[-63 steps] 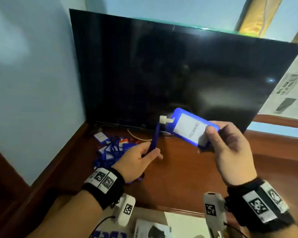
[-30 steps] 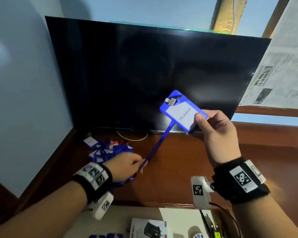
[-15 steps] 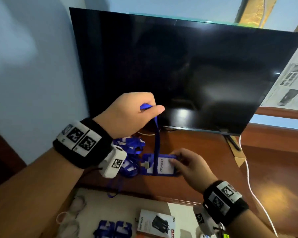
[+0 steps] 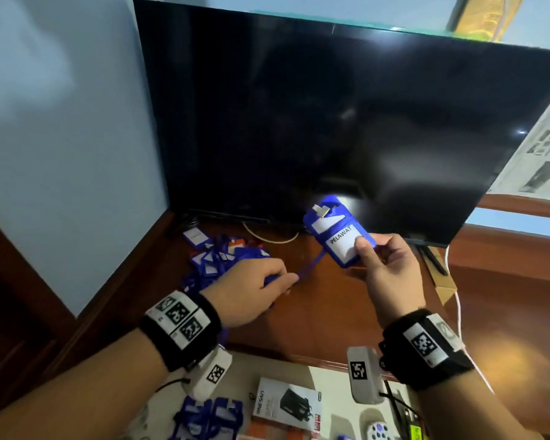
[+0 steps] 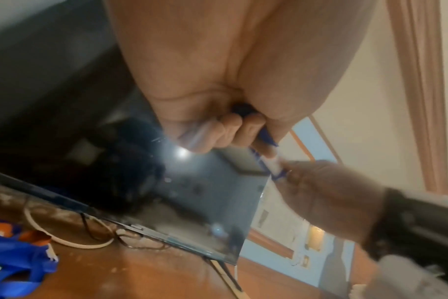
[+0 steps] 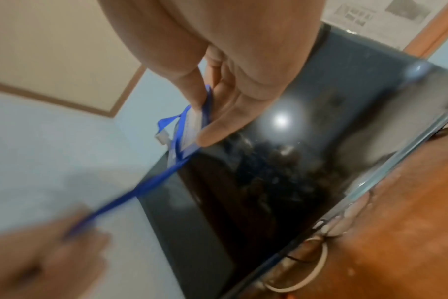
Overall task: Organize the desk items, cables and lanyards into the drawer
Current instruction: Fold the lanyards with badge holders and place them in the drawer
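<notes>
My right hand [image 4: 383,260] pinches a blue badge holder [image 4: 337,235] with a white card reading PELAWAT, held above the wooden desk [image 4: 331,312] in front of the monitor. Its blue lanyard strap [image 4: 311,265] is wound across the holder and runs down left to my left hand [image 4: 258,287], which grips the strap's end. The right wrist view shows thumb and fingers on the badge holder [image 6: 192,123] with the strap [image 6: 141,190] stretched taut. In the left wrist view, curled fingers [image 5: 233,131] clasp the strap [image 5: 266,139]. A pile of blue lanyards with badges [image 4: 216,258] lies on the desk beyond my left hand.
A large black monitor [image 4: 331,115] stands at the desk's back. The open drawer [image 4: 331,408] below holds blue lanyards [image 4: 210,420], a boxed adapter [image 4: 288,404] and small items. A white cable [image 4: 458,312] runs at right. The blue wall [image 4: 61,138] closes the left.
My right hand has lifted the badge holder from the desk up to the right. My left hand has come down from in front of the monitor to the desk, pulling the strap taut.
</notes>
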A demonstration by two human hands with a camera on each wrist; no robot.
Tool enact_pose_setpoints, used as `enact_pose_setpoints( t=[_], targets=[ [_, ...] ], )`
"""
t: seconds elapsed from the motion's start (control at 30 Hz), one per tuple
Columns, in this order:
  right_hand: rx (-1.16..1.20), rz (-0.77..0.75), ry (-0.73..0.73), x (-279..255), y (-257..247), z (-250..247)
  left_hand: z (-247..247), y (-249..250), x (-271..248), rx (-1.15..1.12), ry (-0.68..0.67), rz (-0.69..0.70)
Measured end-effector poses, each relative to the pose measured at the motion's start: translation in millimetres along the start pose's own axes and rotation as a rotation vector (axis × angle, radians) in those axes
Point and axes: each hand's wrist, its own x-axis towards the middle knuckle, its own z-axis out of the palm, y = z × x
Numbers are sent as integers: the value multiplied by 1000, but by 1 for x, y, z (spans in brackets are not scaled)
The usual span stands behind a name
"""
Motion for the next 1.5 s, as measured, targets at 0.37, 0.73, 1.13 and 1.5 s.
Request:
enact_pose_setpoints(
  t=[0.37, 0.73, 1.13, 1.5],
  targets=[
    [-502, -146, -769, -51, 31, 22, -45, 4, 3, 264, 0, 30],
    [191, 298, -450, -75, 37, 60, 1, -45, -36, -1138, 96, -360],
    [-276, 456, -600, -120, 81, 84, 27, -87, -92, -1032, 164, -556],
    [-1037, 317, -910, -141, 125, 38, 109, -237, -131, -95, -180, -888]
  ],
)
